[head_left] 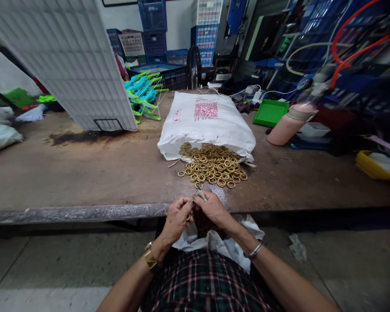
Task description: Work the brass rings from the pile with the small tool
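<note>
My left hand (178, 216) is closed at the table's front edge, and part of a brass-coloured ring (188, 217) shows at its fingers. Close beside it, my right hand (212, 209) is closed round a small tool with a pale handle (202, 195); its tip is too small to make out. Just beyond my hands, a pile of brass-coloured rings (214, 167) spills from the mouth of a white sack (185, 112) with red print. Below my hands, an open white bag (227, 245) on my lap holds a dark mass I cannot make out clearly.
A tall white ribbed panel (81, 65) stands on the table (117, 173) at left, with green and blue plastic frames (144, 93) behind it. To the right are a green tray (271, 112), a pink bottle (287, 126) and a yellow tray (373, 167). An orange hose (335, 45) hangs above.
</note>
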Tool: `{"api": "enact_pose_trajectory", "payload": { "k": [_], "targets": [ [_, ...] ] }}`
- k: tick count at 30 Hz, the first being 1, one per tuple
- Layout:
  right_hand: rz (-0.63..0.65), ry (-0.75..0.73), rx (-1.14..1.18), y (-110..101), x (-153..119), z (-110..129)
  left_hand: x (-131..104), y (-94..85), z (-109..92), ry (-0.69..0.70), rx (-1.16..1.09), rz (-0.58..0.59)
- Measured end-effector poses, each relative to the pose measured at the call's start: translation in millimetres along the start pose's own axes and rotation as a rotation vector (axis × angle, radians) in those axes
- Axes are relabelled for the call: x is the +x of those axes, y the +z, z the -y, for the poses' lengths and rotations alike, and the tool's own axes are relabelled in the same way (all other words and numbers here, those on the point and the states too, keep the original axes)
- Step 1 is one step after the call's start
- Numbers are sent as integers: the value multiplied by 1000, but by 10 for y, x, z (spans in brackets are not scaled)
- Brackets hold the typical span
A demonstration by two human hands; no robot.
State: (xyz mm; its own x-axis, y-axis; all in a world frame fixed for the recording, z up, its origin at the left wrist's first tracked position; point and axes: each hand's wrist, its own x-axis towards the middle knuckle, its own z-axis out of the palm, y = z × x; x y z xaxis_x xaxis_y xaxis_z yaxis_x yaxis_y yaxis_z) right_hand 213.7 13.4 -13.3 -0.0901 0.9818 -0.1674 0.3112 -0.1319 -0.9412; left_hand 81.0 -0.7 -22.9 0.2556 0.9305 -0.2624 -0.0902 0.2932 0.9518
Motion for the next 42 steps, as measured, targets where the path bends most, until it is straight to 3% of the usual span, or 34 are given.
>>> {"api": "enact_pose_trajectory", "payload": {
  "k": [9,12,18,31,42],
  "targets": [
    [-48,-109,-153,-13,25,-29,-25,17,-61,-102,-298,54],
    [-84,-167,-368,-29,-9,-99,-33,8,-66,-83,-328,39],
    [82,-308,-715,-6,-125,-140,-31,-10,-29,-36,-270,-1],
    [94,-188,-870,-29,-96,-143,-58,-21,-6,10,-78,-18],
    [153,-255,-851,4,-133,-35,-33,-34,9,0,-46,-29]
  ]
}}
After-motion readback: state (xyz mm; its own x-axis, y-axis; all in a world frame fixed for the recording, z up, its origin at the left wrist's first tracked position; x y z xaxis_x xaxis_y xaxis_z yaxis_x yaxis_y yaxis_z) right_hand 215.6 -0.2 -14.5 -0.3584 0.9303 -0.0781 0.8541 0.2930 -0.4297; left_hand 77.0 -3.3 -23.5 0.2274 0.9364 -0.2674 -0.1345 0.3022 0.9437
